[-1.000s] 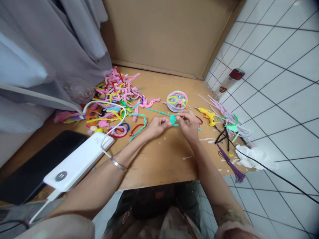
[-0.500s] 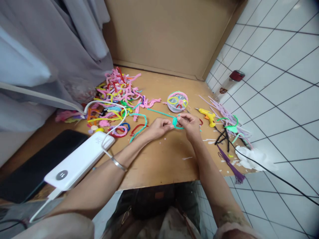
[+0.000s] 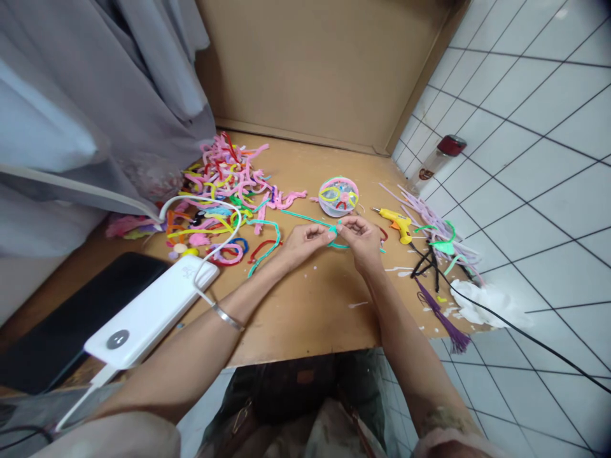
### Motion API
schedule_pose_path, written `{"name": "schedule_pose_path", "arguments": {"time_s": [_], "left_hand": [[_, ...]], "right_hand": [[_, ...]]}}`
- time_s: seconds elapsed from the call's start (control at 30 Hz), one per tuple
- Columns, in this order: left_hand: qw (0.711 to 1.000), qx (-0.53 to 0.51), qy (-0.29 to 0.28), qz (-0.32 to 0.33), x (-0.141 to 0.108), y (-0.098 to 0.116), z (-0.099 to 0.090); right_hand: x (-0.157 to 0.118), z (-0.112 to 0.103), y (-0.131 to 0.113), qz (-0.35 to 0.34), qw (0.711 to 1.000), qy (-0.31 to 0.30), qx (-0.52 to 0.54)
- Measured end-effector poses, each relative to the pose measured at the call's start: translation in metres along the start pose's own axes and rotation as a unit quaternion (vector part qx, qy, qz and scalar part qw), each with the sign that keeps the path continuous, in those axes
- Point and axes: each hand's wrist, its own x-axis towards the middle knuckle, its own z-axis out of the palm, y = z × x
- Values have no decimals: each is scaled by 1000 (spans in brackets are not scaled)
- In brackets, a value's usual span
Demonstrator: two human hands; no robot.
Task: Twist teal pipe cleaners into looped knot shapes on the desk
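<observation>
A turquoise pipe cleaner (image 3: 305, 217) runs between my two hands, bunched into a small coil at the fingertips, with a long straight end reaching out to the upper left. My left hand (image 3: 305, 244) pinches the coil from the left, fingers closed. From the right, my right hand (image 3: 360, 242) also pinches it, thumb and forefinger together. A short turquoise end shows right of that hand. Just beyond the hands stands a round tub (image 3: 338, 197) decorated with pink and yellow pipe cleaner. Another bent turquoise pipe cleaner (image 3: 277, 232) lies left of my left hand.
A tangled heap of coloured pipe cleaners (image 3: 233, 172) fills the back left. Nearer are a white power bank (image 3: 147, 312) with its cable and a black phone-like slab (image 3: 71, 324). At right lie a yellow glue gun (image 3: 397, 222), a purple tassel (image 3: 443, 318) and lilac stems (image 3: 449, 235).
My fingers have closed in more over the turquoise coil, so less of it shows. Both hands stay in nearly the same place, and the view has shifted slightly.
</observation>
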Motion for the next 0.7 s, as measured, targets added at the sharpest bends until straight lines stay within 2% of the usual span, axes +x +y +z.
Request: {"name": "schedule_pose_path", "arguments": {"time_s": [0.1,0.2,0.33,0.47,0.7], "left_hand": [[999,-19,50,9,1,-1,3],[998,-13,63,21,1,-1,4],[999,-1,35,32,1,-1,2],[999,-27,22,23,3,-1,-1],[998,-66,-17,15,0,2,-3]], "right_hand": [[-3,4,0,-5,1000,-3,-12],[-5,6,1,-12,1000,-5,-16],[-7,5,1,-29,999,-33,-22],[-6,-1,-5,-85,993,-56,-57],[1,-17,-17,-205,956,-135,-164]]}}
